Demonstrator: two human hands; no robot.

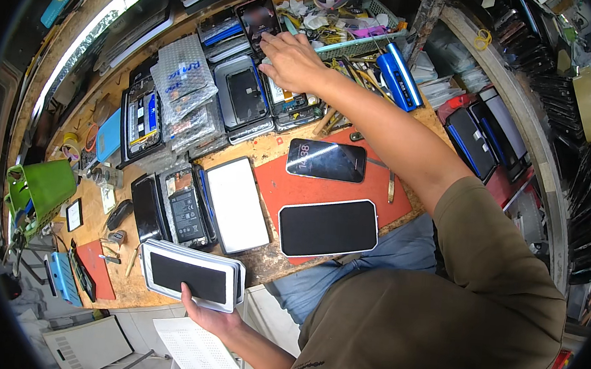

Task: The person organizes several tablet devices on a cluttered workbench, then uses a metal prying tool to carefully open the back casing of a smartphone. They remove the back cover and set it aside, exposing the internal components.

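Observation:
My left hand (209, 314) grips a small stack of white-framed black panels (184, 276), held off the table's front edge. Its thumb lies over the top panel; the other fingers are mostly hidden beneath. At the back of the table, my right hand (292, 63) reaches out with fingers spread, fingertips at the lower end of a dark phone (258, 20). Whether they press on it or only rest there I cannot tell. Under the right forearm lies a phone with a lit lock screen (326, 160). Nearer me is a white-edged black panel (329, 227), over the red mat (268, 182).
Left of the mat stand a white flat box (238, 204) and opened phone parts (184, 207). Bubble-wrapped packs (185, 86) and tablet housings (243, 94) crowd the back. A blue electric screwdriver-like tool (399, 77) stands beside a cluttered green basket (362, 44). A green bin (38, 188) is far left.

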